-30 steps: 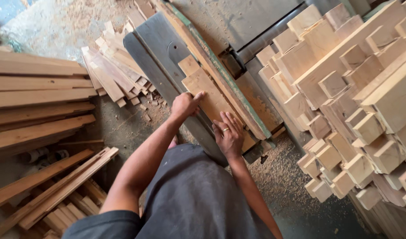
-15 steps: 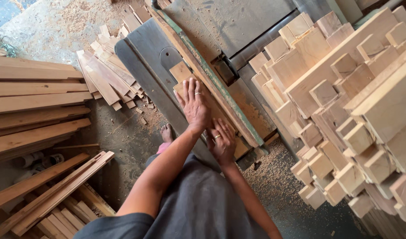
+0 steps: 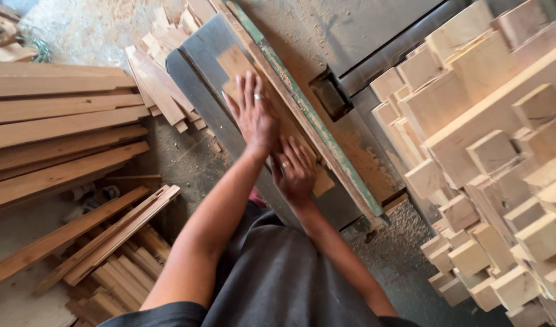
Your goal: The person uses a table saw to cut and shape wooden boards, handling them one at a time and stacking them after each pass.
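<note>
Step in hand, as I read it: feeding a flat wooden board (image 3: 244, 66) along the table of a saw bench (image 3: 199, 66), both hands flat on top, pushing toward the far end. No blade visible in this view, so I cannot tell where the cut line runs.

Left hand (image 3: 254, 115): palm down on the board's middle, fingers spread and straight, a ring on 1 finger. Pressing, not gripping. Right hand (image 3: 295, 171): nearer the body, also palm down on the near end of the board, fingers slightly spread, ring too. Neither hand pinches or wraps anything.

The board: pale tan, thin, rectangular, lying flat on the grey table, its right edge just beside a long green-edged fence rail (image 3: 302, 109). Far end sticks out past the left fingertips; near end shows past the right hand.

Next move, judged from this: steady downward and sideways pressure to keep the edge tight on the rail, fingers kept away from wherever the blade sits.

Around: stack of long planks (image 3: 54, 121) on the left, short offcuts (image 3: 160, 79) beside the bench's far left, piled wooden blocks (image 3: 490, 151) on the right, sawdust (image 3: 405, 242) on the floor near the bench.
</note>
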